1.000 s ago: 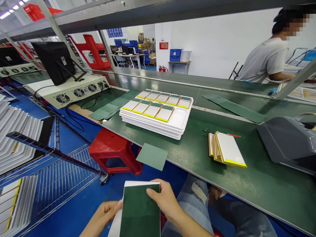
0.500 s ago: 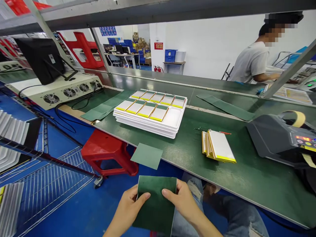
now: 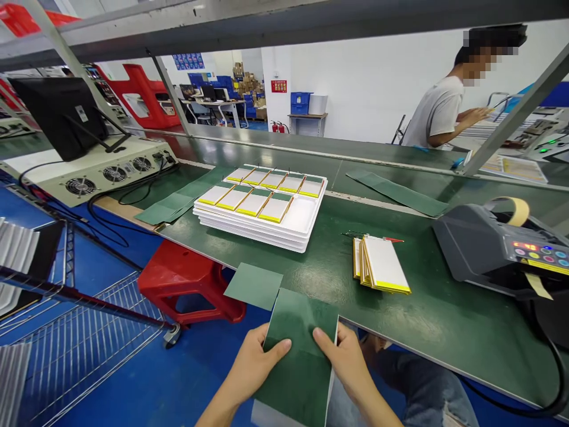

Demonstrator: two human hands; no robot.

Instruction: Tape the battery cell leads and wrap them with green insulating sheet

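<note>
Both my left hand [image 3: 262, 362] and my right hand [image 3: 342, 359] grip a dark green sheet [image 3: 302, 362] by its opposite side edges, thumbs on top and fingers underneath. A pale layer shows at the sheet's lower left corner and along its right edge. Just beyond it, a flat green piece [image 3: 254, 286] overhangs the front edge of the bench. A stack of white trays [image 3: 306, 216] carries rows of flat white battery cells [image 3: 253, 203] with yellow edges and thin wires. To the right, a small pile of similar cells [image 3: 384, 264] lies on the bench.
A grey tape dispenser [image 3: 484, 249] stands at the right on the green bench [image 3: 324, 276]. Green strips [image 3: 178, 198] lie left of the trays, another strip [image 3: 395, 193] behind. A red stool [image 3: 182, 276] and wire rack [image 3: 102, 320] are at left. Across the bench works a person [image 3: 438, 110].
Both hands have moved up and to the right with the green sheet, whose far edge now reaches the overhanging piece and bench edge. The view has shifted slightly. The co-worker's hands have risen.
</note>
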